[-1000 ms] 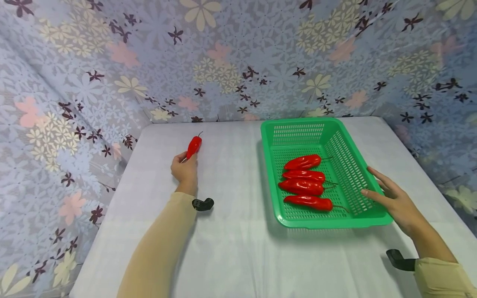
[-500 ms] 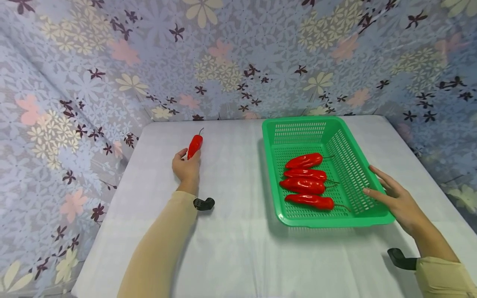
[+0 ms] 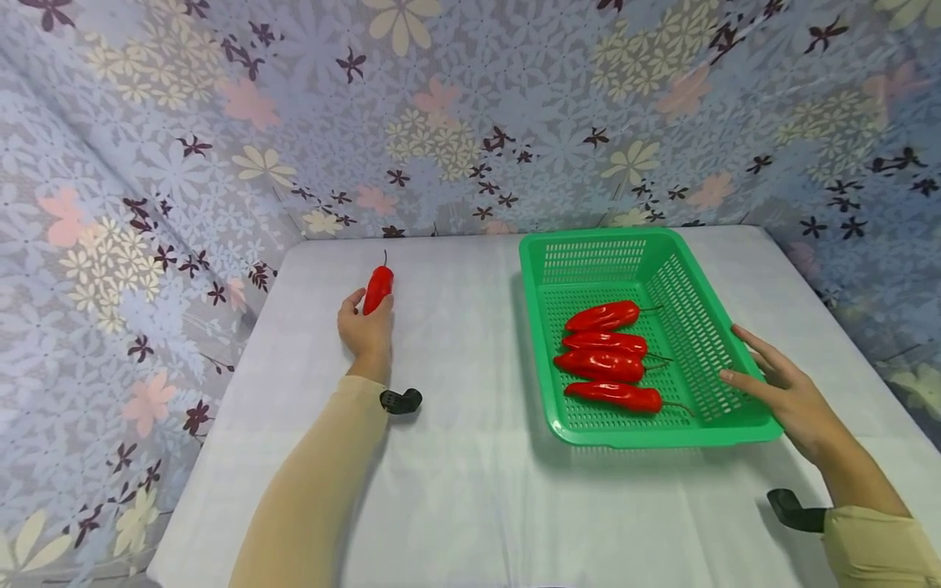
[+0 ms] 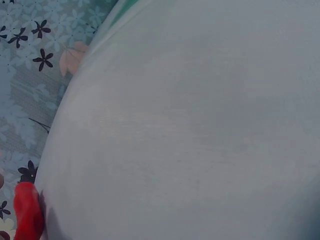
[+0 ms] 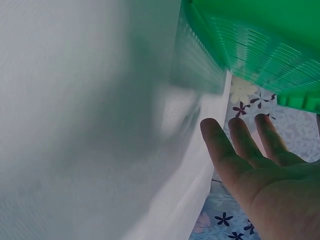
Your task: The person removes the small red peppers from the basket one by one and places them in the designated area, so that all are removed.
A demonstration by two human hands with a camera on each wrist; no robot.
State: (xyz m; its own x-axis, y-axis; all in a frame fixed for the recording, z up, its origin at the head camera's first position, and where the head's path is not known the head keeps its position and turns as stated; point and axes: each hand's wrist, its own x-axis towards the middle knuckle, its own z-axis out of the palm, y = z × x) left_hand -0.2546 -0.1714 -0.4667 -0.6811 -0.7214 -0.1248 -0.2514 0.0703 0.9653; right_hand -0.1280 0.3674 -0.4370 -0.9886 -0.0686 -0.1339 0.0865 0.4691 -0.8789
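A red pepper [image 3: 378,291] with a thin dark stem lies between the thumb and fingers of my left hand [image 3: 365,327] at the table's far left. The thumb covers the pepper's lower right side. In the left wrist view, only part of that pepper [image 4: 29,211] shows at the lower left corner. My right hand [image 3: 797,408] holds the right rim of the green basket [image 3: 706,304], thumb over the rim and fingers outside. Several red peppers [image 3: 604,365] lie in the basket, stems to the right. In the right wrist view, straight spread fingers [image 5: 217,142] show beside the basket wall [image 5: 250,45].
A white cloth [image 3: 448,498] covers the table. Flowered fabric [image 3: 456,122] hangs close behind it and along the sides. Black wrist mounts [image 3: 400,401] stick out from both sleeves.
The pepper at my left hand has turned, its stem end swinging slightly left, so it points more straight away from me. The right hand and basket keep their places.
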